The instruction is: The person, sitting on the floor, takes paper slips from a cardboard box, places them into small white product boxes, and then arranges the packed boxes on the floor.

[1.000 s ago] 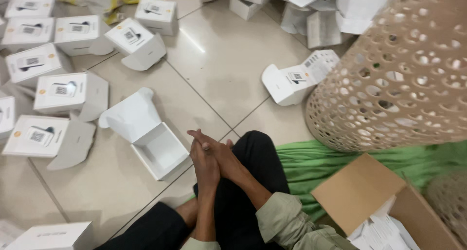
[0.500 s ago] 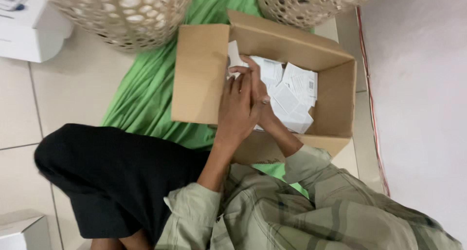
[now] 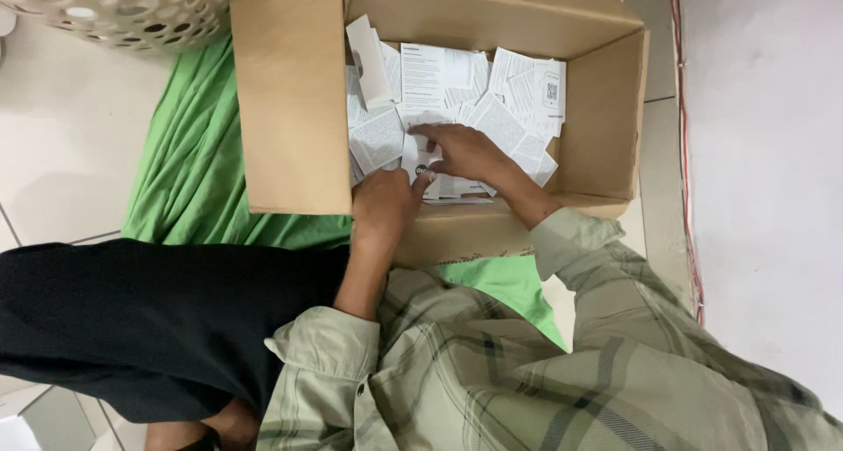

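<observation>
Both hands in cardboard box (image 3: 294, 100) of paper leaflets (image 3: 457, 91). Left hand (image 3: 386, 207) pinching one leaflet, right hand (image 3: 465, 152) spread flat on pile. Nothing lifted out yet.

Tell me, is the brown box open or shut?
Open. The cardboard box has its flap folded out, and white paper leaflets show inside.

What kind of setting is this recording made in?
Probably an informal packing spot on a tiled floor: an open brown cardboard box of white printed paper leaflets, a green cloth, a woven basket.
</observation>
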